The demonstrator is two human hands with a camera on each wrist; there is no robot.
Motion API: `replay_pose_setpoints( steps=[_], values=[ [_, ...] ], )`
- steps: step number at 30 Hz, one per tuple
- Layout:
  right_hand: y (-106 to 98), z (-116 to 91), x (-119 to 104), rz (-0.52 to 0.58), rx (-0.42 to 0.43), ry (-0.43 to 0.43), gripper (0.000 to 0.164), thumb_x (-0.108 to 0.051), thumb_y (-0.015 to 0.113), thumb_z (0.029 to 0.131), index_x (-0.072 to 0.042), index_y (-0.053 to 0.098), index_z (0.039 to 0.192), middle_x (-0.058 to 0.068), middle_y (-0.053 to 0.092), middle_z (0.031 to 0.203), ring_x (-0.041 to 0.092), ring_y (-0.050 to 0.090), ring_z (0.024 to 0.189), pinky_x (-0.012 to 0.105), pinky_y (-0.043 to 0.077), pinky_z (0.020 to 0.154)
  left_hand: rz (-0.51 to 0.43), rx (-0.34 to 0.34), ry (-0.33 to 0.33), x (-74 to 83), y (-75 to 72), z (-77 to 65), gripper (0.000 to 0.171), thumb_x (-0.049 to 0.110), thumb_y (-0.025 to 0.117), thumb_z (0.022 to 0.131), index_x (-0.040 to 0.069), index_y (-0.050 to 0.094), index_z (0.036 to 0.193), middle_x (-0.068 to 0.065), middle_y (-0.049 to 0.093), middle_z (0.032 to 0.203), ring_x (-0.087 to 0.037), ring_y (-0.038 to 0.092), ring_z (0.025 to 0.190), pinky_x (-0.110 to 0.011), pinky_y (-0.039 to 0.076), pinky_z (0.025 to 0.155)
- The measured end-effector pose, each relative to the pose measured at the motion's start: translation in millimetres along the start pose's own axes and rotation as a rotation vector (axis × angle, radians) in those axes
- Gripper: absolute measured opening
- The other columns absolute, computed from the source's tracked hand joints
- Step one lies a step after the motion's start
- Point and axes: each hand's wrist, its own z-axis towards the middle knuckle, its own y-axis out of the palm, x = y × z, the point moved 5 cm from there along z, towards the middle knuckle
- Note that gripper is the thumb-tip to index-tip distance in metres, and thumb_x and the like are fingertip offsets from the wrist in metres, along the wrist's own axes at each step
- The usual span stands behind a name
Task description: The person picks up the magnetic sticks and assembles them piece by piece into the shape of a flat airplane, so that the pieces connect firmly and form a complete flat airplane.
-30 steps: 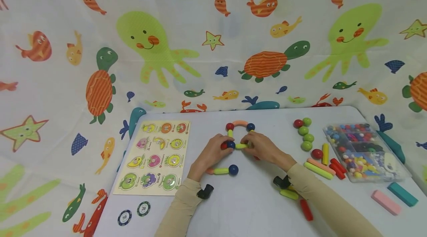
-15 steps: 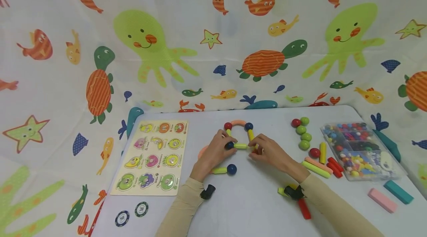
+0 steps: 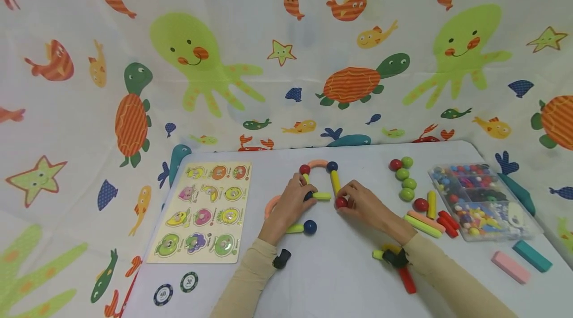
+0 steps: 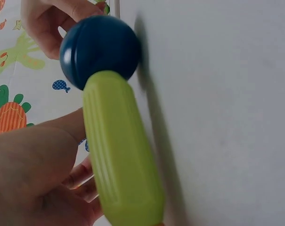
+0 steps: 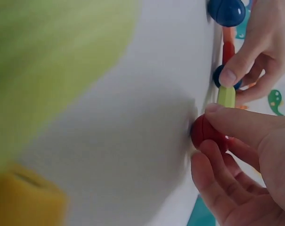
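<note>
My left hand (image 3: pixel 288 203) pinches a dark blue ball (image 3: pixel 308 196), partly hidden by its fingers, from which a yellow-green rod (image 3: pixel 322 195) points right. Between thumb and fingers of my right hand (image 3: pixel 364 203) is a red ball (image 3: pixel 341 202), just beyond the rod's free end. A yellow rod (image 3: pixel 335 181) runs from that red ball up to a blue ball (image 3: pixel 332 166). From there a peach curved piece (image 3: pixel 318 163) arches over to another red ball (image 3: pixel 305 169). Below the left hand, another blue ball (image 4: pixel 102 52) sits on a yellow-green rod (image 4: pixel 123 150).
A fruit puzzle board (image 3: pixel 201 253) lies left, with two poker chips (image 3: pixel 189 282) in front. Green balls (image 3: pixel 403 174), loose rods (image 3: pixel 423 227), a divided bead box (image 3: pixel 488 203) and two blocks (image 3: pixel 510 267) are right. A red rod (image 3: pixel 407 279) lies by the right wrist.
My right hand has shifted right, off the end of the yellow-green rod, and now holds the red ball by the yellow rod. The left hand stays on the blue ball.
</note>
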Motion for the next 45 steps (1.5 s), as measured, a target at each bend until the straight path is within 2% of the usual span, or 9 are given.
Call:
replay_pose_setpoints(
  steps=[9, 16, 19, 22, 27, 32, 34, 38, 45],
  values=[
    [-0.5, 13.8, -0.8, 0.020, 0.014, -0.017, 0.030, -0.016, 0.080, 0.088, -0.010, 0.067, 0.115, 0.006, 0.059, 0.111, 0.011, 0.058, 0.087, 0.025, 0.055, 0.079, -0.016, -0.023, -0.032, 0.9, -0.5, 1.0, 0.025, 0.028, 0.073, 0.095, 0.020, 0.074, 0.119, -0.004, 0.047, 0.116, -0.017, 0.047, 0.100, -0.025, 0.044, 0.080],
    [0.0, 17.2, -2.3, 0.024, 0.017, -0.020, 0.031, -0.016, 0.081, 0.087, -0.009, 0.068, 0.115, 0.006, 0.059, 0.111, 0.012, 0.058, 0.088, 0.025, 0.055, 0.079, -0.008, 0.003, -0.033, 1.1, -2.7, -1.7, 0.026, 0.030, 0.073, 0.095, 0.019, 0.073, 0.118, -0.005, 0.050, 0.117, -0.018, 0.047, 0.100, -0.030, 0.045, 0.084],
    [1.1, 18.0, -2.6, 0.024, 0.014, -0.018, 0.032, -0.016, 0.081, 0.087, -0.009, 0.068, 0.115, 0.006, 0.059, 0.111, 0.011, 0.058, 0.087, 0.024, 0.055, 0.078, 0.003, 0.033, -0.031, 2.9, -10.9, -8.5, 0.031, 0.033, 0.073, 0.095, 0.018, 0.072, 0.121, -0.005, 0.053, 0.120, -0.019, 0.049, 0.104, -0.034, 0.046, 0.089],
    [2.1, 19.2, -3.9, 0.024, 0.002, -0.017, 0.033, -0.016, 0.081, 0.088, -0.008, 0.068, 0.117, 0.005, 0.060, 0.110, 0.010, 0.058, 0.087, 0.025, 0.056, 0.079, -0.022, 0.046, -0.037, 3.6, -24.0, -22.9, 0.036, 0.038, 0.073, 0.094, 0.018, 0.071, 0.123, -0.005, 0.057, 0.121, -0.018, 0.053, 0.106, -0.034, 0.050, 0.093],
    [1.3, 21.7, -5.4, 0.021, -0.026, -0.001, 0.033, -0.017, 0.080, 0.088, -0.008, 0.068, 0.117, 0.004, 0.060, 0.108, 0.013, 0.059, 0.090, 0.028, 0.056, 0.082, -0.074, -0.077, -0.059, 1.1, -39.7, -55.9, 0.047, 0.044, 0.076, 0.089, 0.016, 0.070, 0.125, -0.003, 0.063, 0.118, -0.014, 0.057, 0.105, -0.033, 0.053, 0.095],
    [-1.8, 25.8, -3.5, 0.028, -0.029, 0.032, 0.031, -0.017, 0.081, 0.088, -0.011, 0.068, 0.115, 0.002, 0.060, 0.105, 0.014, 0.057, 0.089, 0.029, 0.055, 0.081, -0.009, -0.188, -0.028, 0.4, -35.5, -73.3, 0.044, 0.030, 0.085, 0.082, 0.013, 0.072, 0.121, -0.003, 0.066, 0.112, -0.014, 0.056, 0.100, -0.029, 0.052, 0.090],
    [-1.1, 29.1, -3.2, 0.032, -0.035, 0.036, 0.030, -0.018, 0.080, 0.088, -0.011, 0.067, 0.115, 0.002, 0.060, 0.105, 0.014, 0.057, 0.090, 0.028, 0.055, 0.081, 0.035, -0.202, -0.028, -0.6, -31.5, -74.5, 0.039, 0.024, 0.086, 0.082, 0.013, 0.074, 0.117, -0.001, 0.067, 0.105, -0.013, 0.055, 0.095, -0.027, 0.051, 0.085],
    [3.1, 38.0, -3.7, 0.036, -0.054, 0.041, 0.029, -0.020, 0.079, 0.090, -0.012, 0.067, 0.115, 0.003, 0.060, 0.106, 0.016, 0.057, 0.092, 0.030, 0.054, 0.083, 0.082, -0.174, -0.041, -4.2, -29.5, -72.7, 0.030, 0.015, 0.085, 0.082, 0.013, 0.076, 0.110, 0.001, 0.067, 0.098, -0.014, 0.055, 0.091, -0.030, 0.050, 0.085],
    [4.0, 58.9, -6.6, 0.032, -0.057, 0.070, 0.033, -0.019, 0.077, 0.091, -0.008, 0.066, 0.120, 0.006, 0.060, 0.107, 0.020, 0.058, 0.096, 0.034, 0.055, 0.088, 0.141, -0.098, -0.040, -15.8, -34.7, -63.5, 0.031, 0.016, 0.084, 0.083, 0.014, 0.075, 0.113, 0.000, 0.068, 0.099, -0.016, 0.057, 0.093, -0.037, 0.049, 0.092]
  ],
)
